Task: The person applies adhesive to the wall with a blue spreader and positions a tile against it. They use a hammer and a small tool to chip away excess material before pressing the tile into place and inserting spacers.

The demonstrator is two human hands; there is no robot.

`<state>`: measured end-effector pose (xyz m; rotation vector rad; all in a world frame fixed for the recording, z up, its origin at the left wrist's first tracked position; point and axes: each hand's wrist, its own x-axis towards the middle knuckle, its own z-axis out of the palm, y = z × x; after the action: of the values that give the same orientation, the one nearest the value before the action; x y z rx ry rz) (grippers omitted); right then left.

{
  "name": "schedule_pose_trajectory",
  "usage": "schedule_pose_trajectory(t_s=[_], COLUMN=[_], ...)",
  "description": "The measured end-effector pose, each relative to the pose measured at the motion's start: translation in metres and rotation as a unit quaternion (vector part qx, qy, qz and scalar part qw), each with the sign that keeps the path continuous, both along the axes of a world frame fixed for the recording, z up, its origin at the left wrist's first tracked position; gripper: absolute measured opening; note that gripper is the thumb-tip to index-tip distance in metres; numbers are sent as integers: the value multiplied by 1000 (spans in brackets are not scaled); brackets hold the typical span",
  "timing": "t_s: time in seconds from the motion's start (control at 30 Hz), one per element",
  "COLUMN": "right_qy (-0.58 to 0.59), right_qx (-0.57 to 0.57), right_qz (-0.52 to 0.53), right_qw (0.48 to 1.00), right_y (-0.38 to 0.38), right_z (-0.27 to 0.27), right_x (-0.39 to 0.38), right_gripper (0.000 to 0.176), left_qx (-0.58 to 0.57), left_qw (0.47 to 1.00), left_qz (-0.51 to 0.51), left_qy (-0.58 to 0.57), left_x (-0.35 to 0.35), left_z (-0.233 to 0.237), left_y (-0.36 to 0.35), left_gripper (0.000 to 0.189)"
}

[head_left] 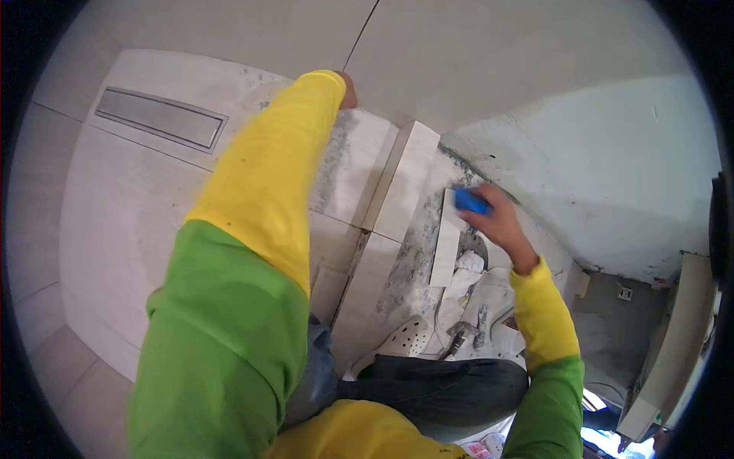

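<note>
My right hand [501, 219] is closed on a small blue block-like thing [472, 201], smeared by motion, thumb on one side and fingers on the other. It is held over the top end of a narrow pale tile strip [446, 241] lying on the floor. My left hand [349, 90] reaches far forward to the foot of the tiled wall [290, 34]; the yellow sleeve hides most of it, fingers included. Between the two hands runs a raised tiled curb [401, 183] with a dusty grey floor patch beside it.
A metal linear drain [160, 116] is set into the tiled floor at the left. Near my right knee lie a hammer-like tool [459, 336] and a crumpled white cloth or bag [468, 268]. A perforated clog [409, 336] is on my foot. The bare pale wall [612, 161] rises at right.
</note>
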<state>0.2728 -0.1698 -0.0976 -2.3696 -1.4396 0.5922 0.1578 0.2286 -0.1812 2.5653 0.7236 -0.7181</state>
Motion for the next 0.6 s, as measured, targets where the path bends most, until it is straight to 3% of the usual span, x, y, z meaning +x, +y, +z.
schedule_pose_trajectory(t_s=[0.07, 0.13, 0.17, 0.23, 0.3, 0.37, 0.43, 0.47, 0.5, 0.57, 0.6], right_qy=[-75, -100, -102, -173, -184, -156, -42, 35, 33, 150, 159], right_qx=[26, 66, 62, 120, 22, 14, 37, 49, 47, -46, 11], right_qz=[129, 162, 161, 205, 256, 287, 318, 342, 341, 271, 219], right_qw=[988, 979, 980, 956, 949, 945, 947, 938, 938, 950, 963], right_y=[79, 139, 155, 168, 157, 124, 87, 75, 74, 78, 90], right_z=[-26, -44, -58, -98, -123, -130, -127, -110, -98, -84, -81], right_x=[-14, -18, -11, 2, -9, -51, -98, -116, -125, -140, -135], right_gripper=[49, 38, 38, 22, 12, 15, 18, 23, 23, 22, 20], left_qx=[-7, -15, -15, -18, -10, -20, -28, -21, -13, -22, -31], left_qw=[1000, 999, 999, 999, 1000, 1000, 999, 999, 994, 997, 998], left_qz=[9, 16, 16, 16, -18, -2, 15, -28, -70, -29, 15], left_qy=[-17, -32, -25, -21, 2, -12, -26, 30, 84, 63, 44], left_x=[-4, -8, -10, -14, -17, -27, -37, -41, -42, -45, -47], left_z=[7, 11, 11, 5, -9, -18, -17, -11, -8, -19, -24], left_y=[-6, -6, -4, 4, 14, 23, 29, 31, 35, 39, 40], left_gripper=[45, 44, 43, 41, 40, 39, 39, 47, 57, 57, 56])
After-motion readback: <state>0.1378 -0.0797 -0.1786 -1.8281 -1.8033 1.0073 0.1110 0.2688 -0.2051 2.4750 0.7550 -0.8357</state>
